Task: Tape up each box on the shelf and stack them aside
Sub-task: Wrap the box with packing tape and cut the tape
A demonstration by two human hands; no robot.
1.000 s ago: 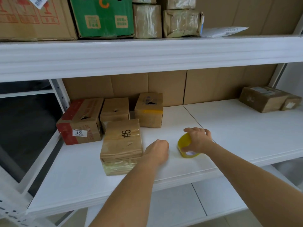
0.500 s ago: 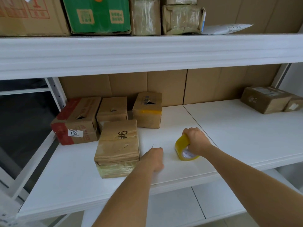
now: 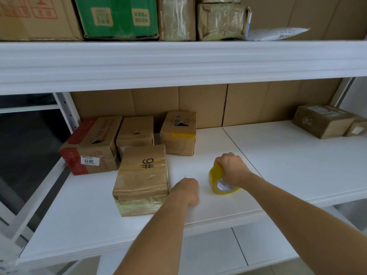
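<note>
My right hand (image 3: 232, 169) grips a yellow tape roll (image 3: 217, 180) standing on edge on the white middle shelf (image 3: 278, 165). Just left of it, my left hand (image 3: 186, 190) is curled and pinches a thin, nearly clear strip, the tape end, whose tip sticks up above the knuckles. That hand sits against the right side of a brown box marked "#6" (image 3: 142, 175), whose front is wrapped in clear tape. Behind it stand a red-edged box (image 3: 91, 145) with a white label, a small brown box (image 3: 136, 132) and a box with yellow tape (image 3: 178, 132).
Two taped brown boxes (image 3: 323, 121) sit at the shelf's far right. The upper shelf (image 3: 178, 62) carries a green carton (image 3: 117, 16), wrapped parcels (image 3: 222, 20) and a white envelope (image 3: 278, 33). Cardboard lines the back wall. A lower shelf (image 3: 208, 253) shows beneath.
My right hand tipped the tape roll up onto its edge and closed round it. My left hand stayed curled beside the "#6" box. The view shifted slightly right.
</note>
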